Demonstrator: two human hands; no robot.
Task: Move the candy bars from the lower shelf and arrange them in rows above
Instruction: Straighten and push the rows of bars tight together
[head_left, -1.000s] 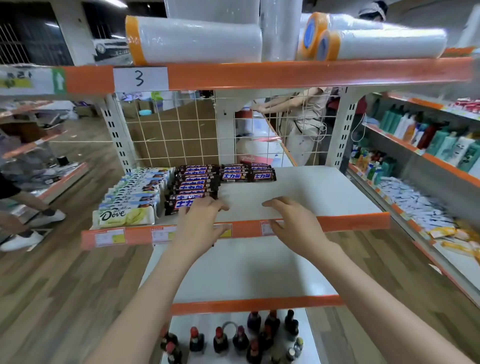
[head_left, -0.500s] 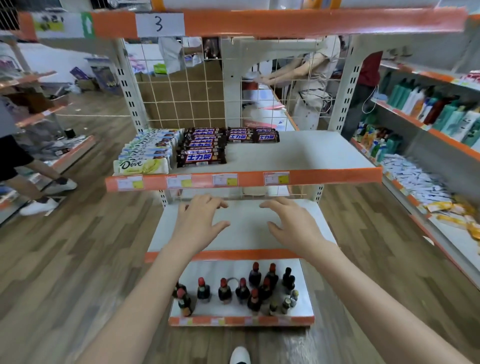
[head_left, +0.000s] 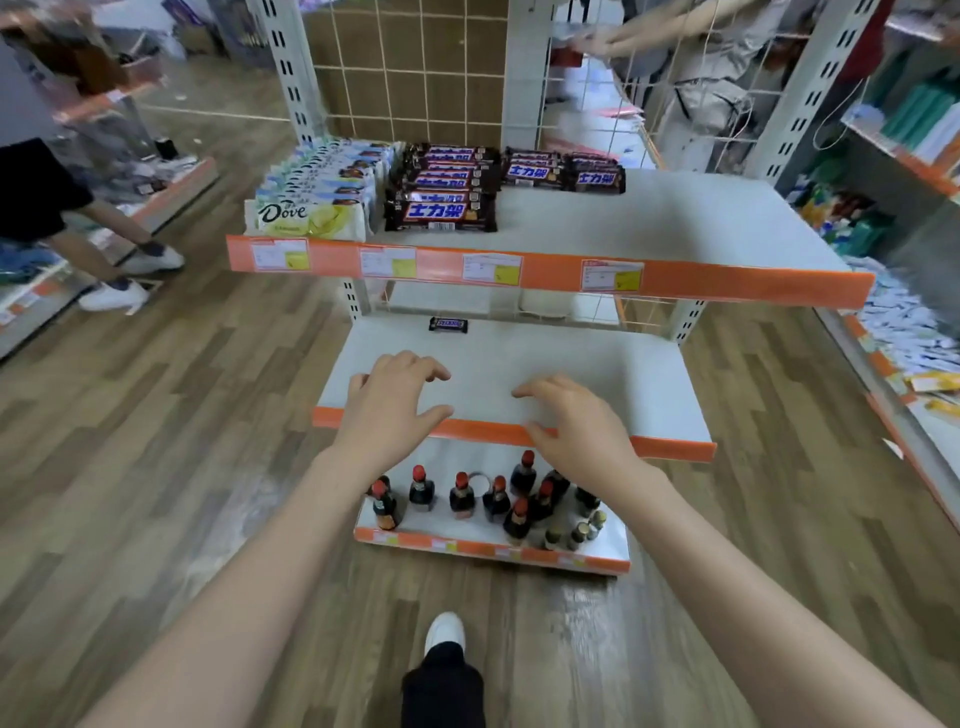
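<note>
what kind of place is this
Most likely a small shop or a mock-up of one: white metal shelves with orange edge strips carrying price labels, rows of dark brown wrapped candy bars, and small dark red-capped bottles below.

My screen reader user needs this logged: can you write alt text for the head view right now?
Both empty hands, left hand and right hand, hover over the middle shelf, where one Snickers bar lies at the back. On the upper shelf, Snickers rows sit beside Dove bars.
</note>
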